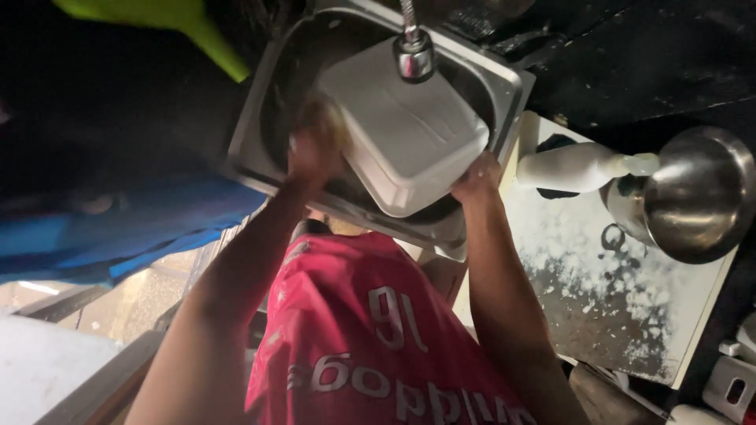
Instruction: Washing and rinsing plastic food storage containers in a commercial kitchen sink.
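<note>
Over sink (504, 86): right hand (475, 178) grips white tub (402, 134); left hand (313, 151) blurred, fingers unclear.

I see my left hand (313, 149), blurred, pressed against the white plastic tub (405, 130) in the steel sink (508, 86), under the tap (413, 51). My right hand (477, 178) grips the tub's near edge. A steel bowl (697, 197) sits on the counter.

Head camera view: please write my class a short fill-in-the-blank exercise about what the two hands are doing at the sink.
1. The white rectangular tub is tilted inside the metal ____.
2. The right hand grips the tub's ____ corner, by the sink's front rim.
3. The left hand presses a yellowish ____ against the tub's side.
4. A metal ____ hangs directly over the tub.

Missing words: sink; near; sponge; tap
</note>
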